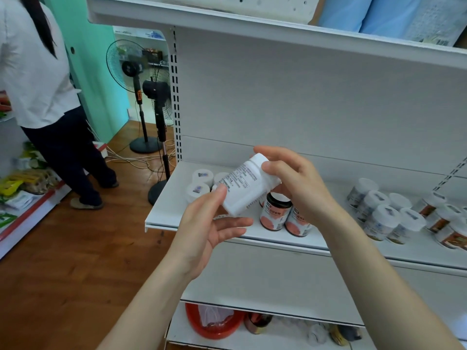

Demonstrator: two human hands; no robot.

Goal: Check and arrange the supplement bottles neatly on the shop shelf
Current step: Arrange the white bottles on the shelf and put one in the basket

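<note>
White bottle [246, 184] tilted, held by both hands, above shelf [161, 213]

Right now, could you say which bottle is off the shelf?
The white bottle tilted between left hand and right hand; other bottles stand on the shelf.

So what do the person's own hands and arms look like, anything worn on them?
Nothing is worn on them. The left hand and right hand show no gloves, rings or watch. The left forearm and right forearm are bare too, with no sleeve showing down to the picture's edge.
</note>
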